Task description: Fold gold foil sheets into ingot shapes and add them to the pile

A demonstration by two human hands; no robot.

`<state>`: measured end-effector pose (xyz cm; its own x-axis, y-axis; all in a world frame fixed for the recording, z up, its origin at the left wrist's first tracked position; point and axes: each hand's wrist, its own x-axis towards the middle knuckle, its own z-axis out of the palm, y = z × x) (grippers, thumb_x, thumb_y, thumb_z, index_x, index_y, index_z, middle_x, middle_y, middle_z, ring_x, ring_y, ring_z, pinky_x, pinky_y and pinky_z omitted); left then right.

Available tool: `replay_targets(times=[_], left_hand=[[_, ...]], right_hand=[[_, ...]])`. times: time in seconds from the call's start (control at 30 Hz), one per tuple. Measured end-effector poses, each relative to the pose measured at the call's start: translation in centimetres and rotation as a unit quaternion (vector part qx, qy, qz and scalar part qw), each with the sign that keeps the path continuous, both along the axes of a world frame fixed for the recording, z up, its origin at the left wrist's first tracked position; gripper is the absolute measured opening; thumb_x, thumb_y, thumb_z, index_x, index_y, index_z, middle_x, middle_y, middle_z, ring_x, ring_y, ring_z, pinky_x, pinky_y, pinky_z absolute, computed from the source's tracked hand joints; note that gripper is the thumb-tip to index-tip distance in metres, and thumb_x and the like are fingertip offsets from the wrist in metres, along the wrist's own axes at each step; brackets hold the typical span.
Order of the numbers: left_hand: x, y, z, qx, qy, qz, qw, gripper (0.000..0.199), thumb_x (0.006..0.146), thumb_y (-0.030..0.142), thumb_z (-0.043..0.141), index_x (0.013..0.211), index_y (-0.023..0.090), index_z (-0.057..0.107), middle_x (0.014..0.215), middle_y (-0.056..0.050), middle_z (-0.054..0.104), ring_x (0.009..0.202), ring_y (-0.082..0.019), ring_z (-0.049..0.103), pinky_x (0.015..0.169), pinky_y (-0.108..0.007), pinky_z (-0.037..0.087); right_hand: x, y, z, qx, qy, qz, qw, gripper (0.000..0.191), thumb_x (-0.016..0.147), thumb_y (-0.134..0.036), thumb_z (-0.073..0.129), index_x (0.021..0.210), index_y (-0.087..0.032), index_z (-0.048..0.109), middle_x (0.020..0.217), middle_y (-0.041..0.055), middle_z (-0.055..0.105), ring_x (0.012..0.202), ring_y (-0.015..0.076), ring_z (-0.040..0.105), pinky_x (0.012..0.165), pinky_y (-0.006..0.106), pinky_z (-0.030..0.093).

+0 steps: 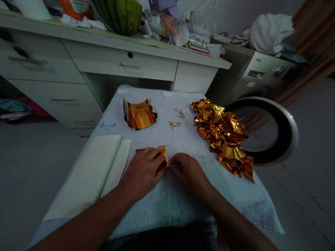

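At the middle of the cloth-covered table (154, 205), my left hand (145, 170) is closed on a gold foil sheet (163, 152), which shows beyond the fingers. Close to its right, my right hand (190, 170) is pinched around the end of a thin strip (171, 166) that runs to the foil's corner. A curved stack of gold foil (141, 114) stands at the back left of the table. Several small twisted ties (175, 124) lie right of that stack. Folded gold foil pieces (216, 122) are heaped along the right side.
Pale paper sheets (86, 174) cover the table's left side. Behind stands a white desk (104, 62) with drawers, bearing a watermelon (119, 15), bags and books. A washing machine (251, 73) at the right has its round door (284, 132) swung out beside the table.
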<state>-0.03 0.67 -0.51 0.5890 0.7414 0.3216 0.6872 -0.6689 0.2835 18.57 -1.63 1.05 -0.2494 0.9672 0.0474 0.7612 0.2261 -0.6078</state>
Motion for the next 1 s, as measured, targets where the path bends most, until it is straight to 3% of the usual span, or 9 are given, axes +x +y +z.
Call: replay_targets(times=[0.13,0.33,0.53,0.77,0.9,1.0], left_hand=[[0.4,-0.3,0.1,0.025,0.013,-0.005,1.000,0.009,0.088,0.020,0.058,0.092,0.017,0.066,0.099,-0.009,0.068,0.097,-0.026,0.063,0.087,-0.044,0.054],[0.7,-0.5,-0.1,0.056,0.038,-0.008,0.998,0.012,0.088,0.014,0.055,0.081,0.017,0.064,0.081,-0.005,0.066,0.076,-0.021,0.065,0.068,-0.034,0.057],[0.9,-0.7,-0.5,0.077,0.047,0.009,0.996,0.013,0.089,0.014,0.053,0.082,0.017,0.063,0.081,-0.005,0.066,0.073,-0.020,0.065,0.064,-0.032,0.055],[1.0,-0.8,-0.6,0.100,0.058,0.020,0.993,0.015,0.090,0.015,0.053,0.080,0.018,0.062,0.078,-0.004,0.065,0.069,-0.021,0.064,0.060,-0.031,0.053],[1.0,-0.8,-0.5,0.111,0.054,0.016,0.992,0.018,0.091,0.012,0.051,0.078,0.018,0.062,0.075,-0.003,0.063,0.066,-0.020,0.062,0.055,-0.029,0.049],[1.0,-0.8,-0.4,0.106,0.036,0.018,0.994,0.022,0.093,0.013,0.047,0.076,0.018,0.061,0.072,-0.003,0.061,0.062,-0.018,0.060,0.054,-0.028,0.048]], right_hand=[[-0.1,-0.3,-0.1,0.007,0.052,-0.008,0.999,0.015,0.075,-0.004,0.057,0.080,-0.018,0.058,0.076,-0.0008,0.062,0.072,0.0135,0.056,0.070,0.026,0.041],[0.0,-1.0,-0.2,0.020,0.119,0.015,0.993,0.011,0.079,-0.012,0.062,0.088,-0.019,0.063,0.080,-0.0003,0.065,0.073,0.0135,0.058,0.070,0.026,0.044],[0.0,-1.5,-0.3,0.022,0.143,0.007,0.989,0.010,0.086,-0.016,0.059,0.091,-0.020,0.067,0.085,0.0014,0.069,0.079,0.0147,0.062,0.075,0.028,0.046],[-0.2,-1.3,-1.1,0.038,0.128,-0.003,0.991,0.019,0.080,-0.005,0.054,0.084,-0.020,0.064,0.083,0.0007,0.065,0.079,0.0150,0.058,0.075,0.029,0.045],[-0.3,-1.2,-1.6,0.053,0.084,-0.043,0.994,0.027,0.077,-0.004,0.054,0.097,-0.020,0.062,0.086,0.0029,0.064,0.084,0.0183,0.055,0.078,0.032,0.043],[-0.5,-1.1,-1.7,0.053,0.044,-0.062,0.996,0.020,0.077,-0.006,0.055,0.090,-0.019,0.062,0.083,0.0030,0.063,0.083,0.0195,0.054,0.079,0.034,0.040]])
